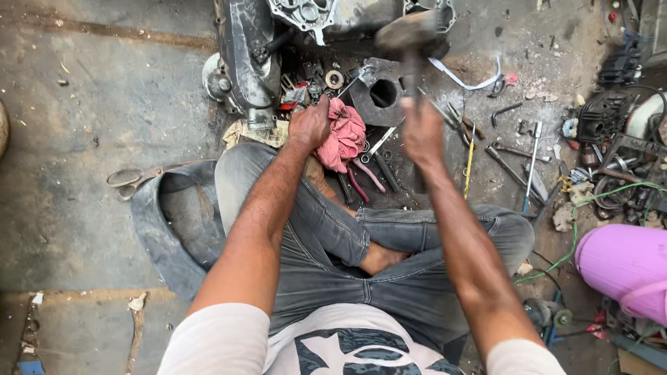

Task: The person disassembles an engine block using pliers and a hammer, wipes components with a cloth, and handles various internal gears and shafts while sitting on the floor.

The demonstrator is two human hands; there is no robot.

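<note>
So the right hand has its fingers wrapped tight around a hammer, the head blurred up at the far side over a dark metal block with a round hole lying on the floor. The left hand is closed, fingers pressed down just left of a pink rag, right beside that block. Engine casing sits far left, wrenches scattered to the right. I'd say keep the bracing fingers well clear of the strike line, hit square, and let short controlled blows do it rather than big swings.
</note>
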